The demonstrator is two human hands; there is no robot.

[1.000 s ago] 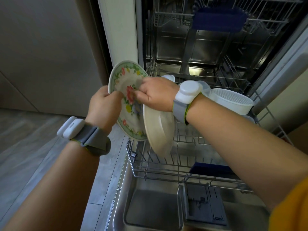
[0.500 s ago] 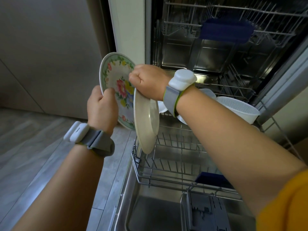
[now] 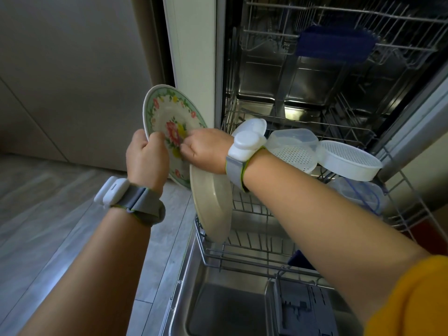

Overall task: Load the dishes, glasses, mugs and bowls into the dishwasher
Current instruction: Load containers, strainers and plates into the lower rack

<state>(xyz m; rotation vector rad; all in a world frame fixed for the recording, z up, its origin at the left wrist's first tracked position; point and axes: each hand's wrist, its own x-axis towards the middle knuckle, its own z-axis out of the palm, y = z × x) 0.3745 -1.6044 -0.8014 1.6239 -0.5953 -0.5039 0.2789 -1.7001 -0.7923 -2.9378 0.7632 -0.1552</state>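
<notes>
Gripping the round floral-patterned ceramic plate (image 3: 169, 122) by its lower rim, the left hand (image 3: 147, 158) curls tight. The right hand (image 3: 206, 151) clutches the plain cream round plate (image 3: 212, 204) by its top edge above the pulled-out wire lower rack (image 3: 254, 253).

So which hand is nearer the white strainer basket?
Right. The right hand, gripping the plain plate, is nearer the strainer basket; the left hand holds the floral plate farther away.
</notes>
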